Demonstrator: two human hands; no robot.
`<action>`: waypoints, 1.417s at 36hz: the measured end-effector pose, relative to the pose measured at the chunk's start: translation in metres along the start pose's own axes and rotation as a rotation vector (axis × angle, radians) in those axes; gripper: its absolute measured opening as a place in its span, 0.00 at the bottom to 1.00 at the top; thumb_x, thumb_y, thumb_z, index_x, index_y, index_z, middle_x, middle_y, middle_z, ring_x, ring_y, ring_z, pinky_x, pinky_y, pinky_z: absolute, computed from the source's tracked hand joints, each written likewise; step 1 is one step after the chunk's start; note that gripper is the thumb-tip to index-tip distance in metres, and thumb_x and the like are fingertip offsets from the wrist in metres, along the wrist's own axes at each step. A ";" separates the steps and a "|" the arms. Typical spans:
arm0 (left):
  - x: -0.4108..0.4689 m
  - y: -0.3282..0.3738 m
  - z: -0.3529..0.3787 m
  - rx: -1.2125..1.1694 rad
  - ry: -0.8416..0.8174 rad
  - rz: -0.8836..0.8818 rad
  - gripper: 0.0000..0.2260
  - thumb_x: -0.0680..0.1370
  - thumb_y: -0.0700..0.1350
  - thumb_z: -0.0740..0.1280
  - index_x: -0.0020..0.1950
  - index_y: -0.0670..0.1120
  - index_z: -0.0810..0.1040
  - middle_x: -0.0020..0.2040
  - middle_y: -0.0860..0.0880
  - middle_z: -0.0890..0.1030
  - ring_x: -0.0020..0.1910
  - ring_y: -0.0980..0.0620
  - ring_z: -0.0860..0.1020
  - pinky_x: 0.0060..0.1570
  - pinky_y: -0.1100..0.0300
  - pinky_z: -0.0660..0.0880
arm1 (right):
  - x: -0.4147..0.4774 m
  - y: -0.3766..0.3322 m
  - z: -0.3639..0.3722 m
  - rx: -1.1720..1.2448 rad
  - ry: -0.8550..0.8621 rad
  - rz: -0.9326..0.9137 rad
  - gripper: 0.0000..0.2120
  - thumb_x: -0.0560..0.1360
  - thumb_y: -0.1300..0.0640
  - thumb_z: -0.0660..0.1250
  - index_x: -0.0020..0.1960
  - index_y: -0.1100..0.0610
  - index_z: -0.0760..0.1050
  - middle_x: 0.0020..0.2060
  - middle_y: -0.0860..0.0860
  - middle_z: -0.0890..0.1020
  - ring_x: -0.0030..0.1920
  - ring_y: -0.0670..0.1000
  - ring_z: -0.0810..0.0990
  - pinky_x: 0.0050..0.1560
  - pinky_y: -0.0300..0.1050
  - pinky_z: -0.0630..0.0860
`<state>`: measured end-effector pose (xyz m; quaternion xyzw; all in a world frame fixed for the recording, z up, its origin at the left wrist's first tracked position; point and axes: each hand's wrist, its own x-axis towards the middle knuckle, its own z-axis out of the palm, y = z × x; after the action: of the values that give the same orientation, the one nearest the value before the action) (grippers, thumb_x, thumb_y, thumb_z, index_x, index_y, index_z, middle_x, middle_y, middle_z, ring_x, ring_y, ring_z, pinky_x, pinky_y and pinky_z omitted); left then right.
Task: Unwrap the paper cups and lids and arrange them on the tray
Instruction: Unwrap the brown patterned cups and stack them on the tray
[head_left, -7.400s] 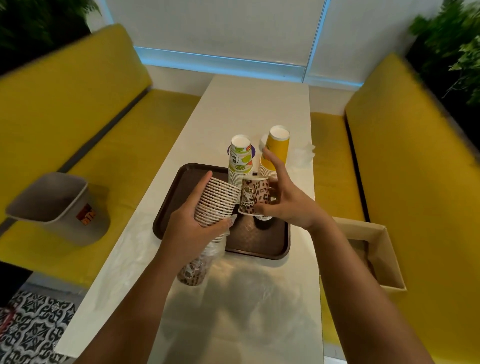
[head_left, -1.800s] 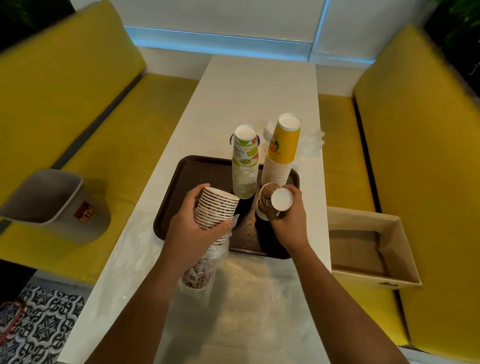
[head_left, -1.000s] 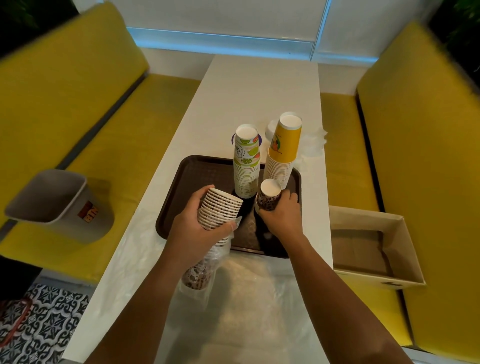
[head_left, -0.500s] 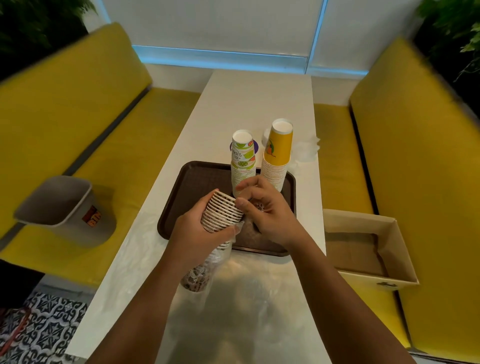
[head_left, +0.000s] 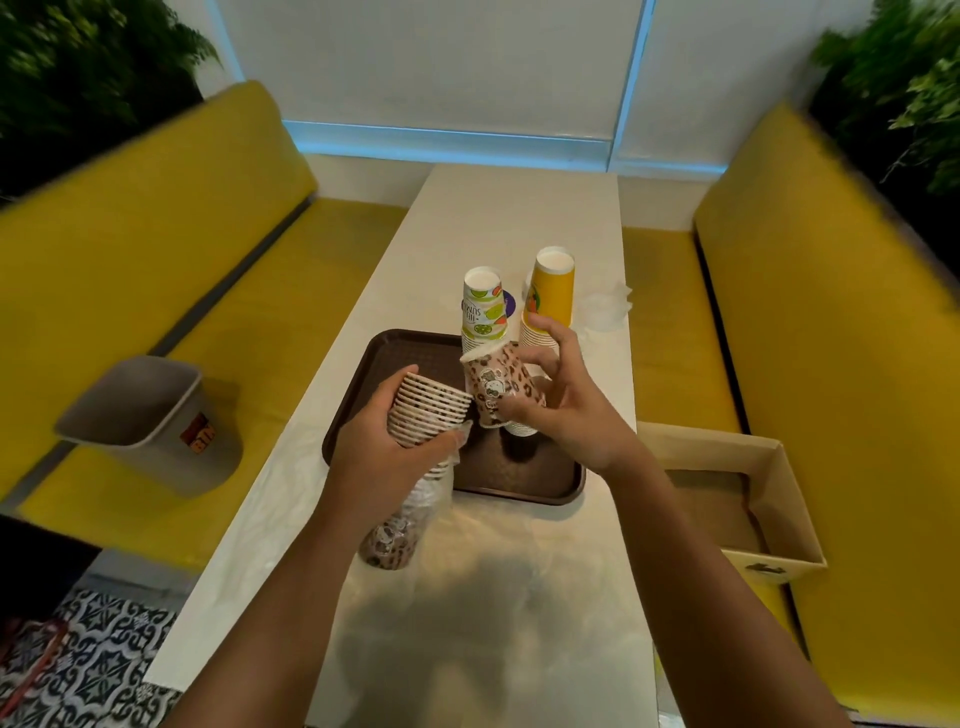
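Observation:
My left hand (head_left: 384, 457) grips a tilted stack of leopard-print paper cups (head_left: 428, 410), its lower end still in clear plastic wrap (head_left: 415, 512). My right hand (head_left: 558, 410) pinches a single leopard-print cup (head_left: 493, 384) just beside the stack's open end, above the brown tray (head_left: 519, 480). On the tray's far side stand an upside-down stack of green-and-white cups (head_left: 483, 309) and one of yellow cups (head_left: 548, 296). More upturned leopard cups stand on the tray behind the held cup, mostly hidden.
A white table (head_left: 509, 218) runs between two yellow benches. A grey bin (head_left: 145, 415) sits on the left bench, an open cardboard box (head_left: 743, 499) on the right one. Crumpled clear plastic (head_left: 605, 309) lies beyond the tray. Clear wrap covers the near tabletop.
My right hand set a single cup upside down on the tray, returned to the stack and has now pulled another cup free of it. The left hand stayed put.

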<state>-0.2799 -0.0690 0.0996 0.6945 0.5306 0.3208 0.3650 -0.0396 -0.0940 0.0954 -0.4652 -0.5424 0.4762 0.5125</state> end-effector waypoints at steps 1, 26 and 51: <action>0.000 0.002 0.001 0.008 0.009 0.004 0.39 0.70 0.60 0.79 0.79 0.59 0.67 0.55 0.70 0.74 0.52 0.75 0.75 0.41 0.78 0.73 | -0.001 -0.002 -0.001 -0.032 -0.051 0.003 0.47 0.75 0.66 0.77 0.79 0.33 0.57 0.74 0.53 0.74 0.70 0.56 0.79 0.67 0.58 0.79; 0.028 -0.016 0.008 -0.032 -0.084 -0.085 0.45 0.65 0.67 0.74 0.81 0.58 0.65 0.60 0.62 0.78 0.59 0.61 0.78 0.52 0.69 0.75 | 0.050 0.107 -0.002 -0.724 0.445 0.260 0.20 0.79 0.56 0.74 0.69 0.48 0.74 0.78 0.51 0.65 0.77 0.58 0.67 0.75 0.56 0.70; 0.052 -0.020 0.021 -0.020 -0.192 -0.028 0.34 0.71 0.55 0.81 0.74 0.57 0.72 0.54 0.62 0.81 0.52 0.71 0.78 0.43 0.76 0.75 | 0.058 0.036 0.017 -0.226 0.507 -0.148 0.10 0.86 0.55 0.63 0.55 0.61 0.79 0.69 0.49 0.77 0.68 0.42 0.77 0.62 0.40 0.80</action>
<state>-0.2605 -0.0181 0.0744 0.7108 0.4998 0.2528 0.4256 -0.0581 -0.0333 0.0661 -0.5828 -0.4791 0.2425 0.6100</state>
